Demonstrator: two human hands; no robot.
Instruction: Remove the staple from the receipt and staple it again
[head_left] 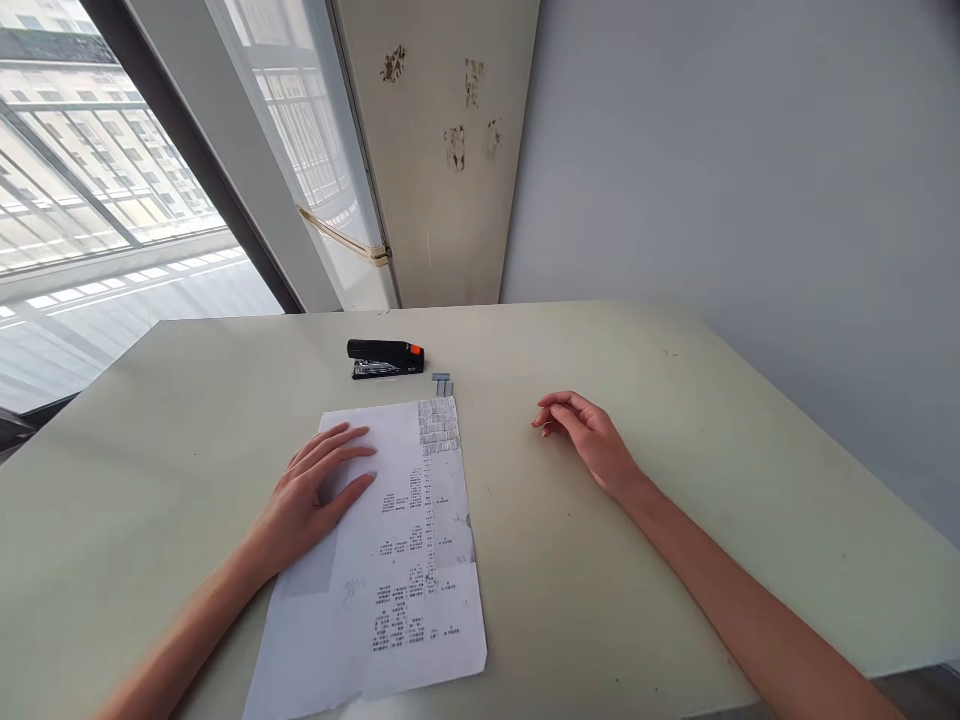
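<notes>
Left hand (306, 500) spread on paper (352, 640); right hand (595, 442) apart, loosely curled, apparently empty. Paper: likely light, limp, crease-prone; best grip, right edge.

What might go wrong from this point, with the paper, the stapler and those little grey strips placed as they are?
The small grey strips lie right by the paper's top corner, so sliding the sheet forward could push or scatter them. A reach for the stapler by the right hand might brush them too. The left hand rests only on the sheet's left part, so the printed side may shift or lift.
</notes>
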